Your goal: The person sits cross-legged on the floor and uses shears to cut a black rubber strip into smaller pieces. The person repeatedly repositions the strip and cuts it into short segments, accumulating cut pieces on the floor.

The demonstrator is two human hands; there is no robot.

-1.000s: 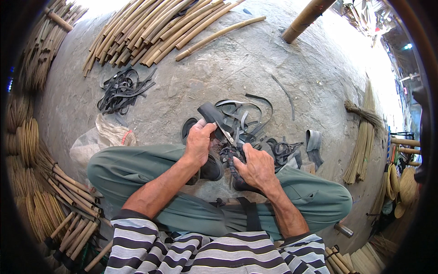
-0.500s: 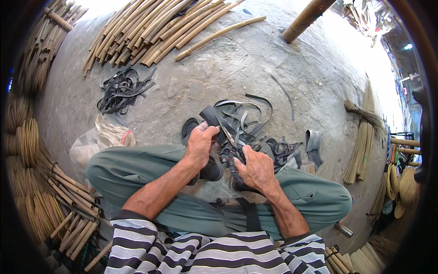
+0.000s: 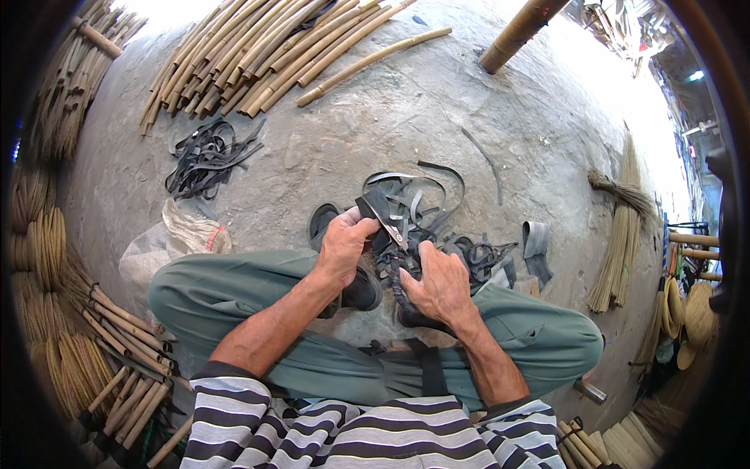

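Observation:
My left hand (image 3: pixel 344 244) pinches a flat black rubber strip (image 3: pixel 373 205) between thumb and fingers. My right hand (image 3: pixel 439 285) is closed round the dark, wrapped handles of a pair of scissors (image 3: pixel 395 236). Their metal blades point up and left and lie against the strip; how far apart they are I cannot tell. Just beyond my hands, a tangle of black rubber strips (image 3: pixel 453 199) lies on the floor, partly hidden by them. Dark footwear (image 3: pixel 361 291) shows below my left hand, between my crossed legs.
Bamboo poles (image 3: pixel 273 55) lie at the far left, above another heap of black strips (image 3: pixel 209 160). A whitish sack (image 3: pixel 176 242) sits by my left knee. Right of me are a short, wide rubber piece (image 3: pixel 536 248) and a bundle of thin sticks (image 3: pixel 621 242). A bamboo post (image 3: pixel 519 37) stands far right.
The rubber strip in my left hand has shifted right and now shows less of its length beyond the fingers. My right hand keeps its hold on the scissors, almost in place.

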